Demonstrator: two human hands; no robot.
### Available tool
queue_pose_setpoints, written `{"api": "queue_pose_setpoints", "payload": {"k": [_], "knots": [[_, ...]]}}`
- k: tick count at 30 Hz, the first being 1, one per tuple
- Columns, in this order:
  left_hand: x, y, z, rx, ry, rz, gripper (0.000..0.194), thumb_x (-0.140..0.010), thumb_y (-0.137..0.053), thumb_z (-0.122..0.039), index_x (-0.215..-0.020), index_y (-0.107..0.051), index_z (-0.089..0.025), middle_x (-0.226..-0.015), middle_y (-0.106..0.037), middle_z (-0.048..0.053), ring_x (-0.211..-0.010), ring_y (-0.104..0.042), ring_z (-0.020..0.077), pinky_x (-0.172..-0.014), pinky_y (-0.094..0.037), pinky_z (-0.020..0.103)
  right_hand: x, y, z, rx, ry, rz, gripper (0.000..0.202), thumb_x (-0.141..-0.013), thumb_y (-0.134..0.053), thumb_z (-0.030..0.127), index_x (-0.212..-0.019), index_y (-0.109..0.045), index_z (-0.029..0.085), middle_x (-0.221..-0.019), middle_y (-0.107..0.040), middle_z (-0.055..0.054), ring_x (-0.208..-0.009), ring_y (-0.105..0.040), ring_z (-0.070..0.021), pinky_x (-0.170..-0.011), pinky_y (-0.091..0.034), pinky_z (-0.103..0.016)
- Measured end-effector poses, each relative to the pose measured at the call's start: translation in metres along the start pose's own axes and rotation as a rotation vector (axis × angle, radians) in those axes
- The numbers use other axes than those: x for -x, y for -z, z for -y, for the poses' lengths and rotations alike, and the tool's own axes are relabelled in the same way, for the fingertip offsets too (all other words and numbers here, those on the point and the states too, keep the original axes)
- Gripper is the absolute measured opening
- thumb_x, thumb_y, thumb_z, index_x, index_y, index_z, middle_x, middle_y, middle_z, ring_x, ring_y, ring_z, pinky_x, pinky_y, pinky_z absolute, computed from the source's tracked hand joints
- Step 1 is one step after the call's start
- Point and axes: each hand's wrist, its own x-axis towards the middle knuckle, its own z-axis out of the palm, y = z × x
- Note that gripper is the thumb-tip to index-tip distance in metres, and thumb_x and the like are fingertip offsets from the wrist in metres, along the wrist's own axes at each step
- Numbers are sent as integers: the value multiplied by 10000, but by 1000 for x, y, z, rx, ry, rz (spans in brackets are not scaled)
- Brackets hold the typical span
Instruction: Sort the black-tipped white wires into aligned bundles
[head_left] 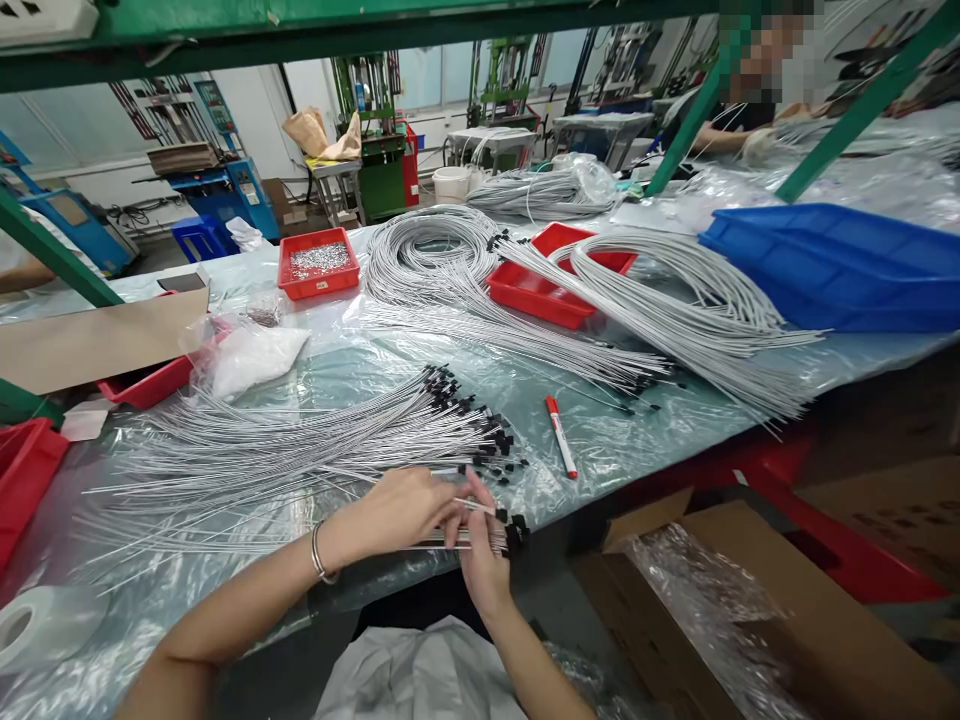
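Head view: where is the bundle in hand?

At the near edge of the plastic-covered table [615, 440]. The right hand [486, 575] is closed around the pale gray cable bundle [498, 541], just behind its black connectors [517, 535].

And the left hand [405, 508]?

It reaches across, fingertips drawn together at the strands. Overlapping fingers hide the contact, so I can't tell whether it pinches 1 cable.

Why grip there?

Probably to keep the connector ends together while the tails trail left.

And the loose cable pile [300, 440] beyond?

Its connectors mostly point right, likely so the ends sit within reach. 1 red-and-white marker [561, 438] lies apart.

How does the bundle look?

Thin strands, nearly parallel, with dark, blocky, slightly uneven tips.
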Motion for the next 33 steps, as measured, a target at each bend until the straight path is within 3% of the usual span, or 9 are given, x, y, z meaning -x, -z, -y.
{"api": "queue_pose_setpoints", "payload": {"k": [2, 6, 8, 11, 16, 20, 23, 28, 33], "knots": [[3, 2, -3, 28, -41, 38, 366, -933, -294, -378, -843, -597, -193, -740, -580, 23, -710, -504, 149, -640, -337, 263, 2, -2, -1, 31, 44, -70, 287, -803, -527, 485, -873, -612, 220, -836, -542, -32, -704, -518, -150, -691, -438, -324], [-4, 1, 16, -9, 115, -147, 376, -912, -313, -443, -1049, -548, -184, -921, -571, 59, -889, -501, 185, -752, -371, 285, 10, -11, 6, -91, 106, -149, 285, -863, -450, 444, -719, -541, 217, -987, -529, -22, -945, -520, -170, -865, -398, -342], [-10, -6, 28, -74, 115, -146, 438, -850, -411, -516, -1085, -522, -163, -954, -540, 79, -884, -486, 203, -720, -378, 290, 16, -16, 9, -149, 101, -116, 301, -885, -409, 439, -694, -492, 221, -914, -562, -9, -977, -525, -176, -925, -360, -369], [-18, -15, 37, -108, -20, -47, 388, -821, -487, -498, -1000, -537, -157, -927, -522, 75, -820, -477, 187, -666, -369, 273, 23, -19, 10, -209, 75, -68, 307, -904, -367, 428, -687, -446, 225, -723, -558, 7, -840, -566, -179, -881, -384, -394], [-15, -11, 33, 53, 33, -129, 277, -942, -284, -304, -887, -516, -163, -803, -554, 36, -731, -495, 143, -663, -360, 259, 27, -13, 9, -274, 70, -29, 350, -919, -350, 376, -618, -410, 208, -452, -323, 65, -452, -385, -114, -657, -407, -314], [-3, -10, 32, 162, -48, 109, 294, -852, -462, -464, -913, -535, -185, -835, -555, 36, -712, -521, 153, -604, -362, 254, 31, -7, 6, -242, 65, 72, 364, -915, -373, 326, -584, -450, 196, -401, -215, 76, -395, -280, -96, -536, -337, -267], [2, -14, 35, 77, -81, 183, 279, -856, -460, -444, -835, -538, -177, -829, -542, 54, -714, -513, 169, -588, -349, 267, 34, -5, 4, -215, 46, 44, 372, -914, -376, 338, -596, -506, 195, -396, -223, 74, -400, -311, -95, -561, -356, -274], [-1, -10, 25, 74, 81, 12, 331, -944, -239, -358, -866, -508, -180, -744, -543, 27, -695, -503, 153, -619, -352, 258, 34, -6, 6, -179, 0, -40, 323, -906, -383, 405, -780, -616, 220, -439, -325, 71, -418, -347, -84, -607, -403, -280], [2, -6, -13, -29, -110, 105, 222, -919, -343, -254, -814, -522, -175, -684, -552, 29, -648, -504, 161, -563, -336, 259, 28, -2, 10, 14, -92, -62, 356, -829, -502, 471, -1111, -567, 263, -815, -602, -11, -698, -544, -145, -731, -444, -319]]}}
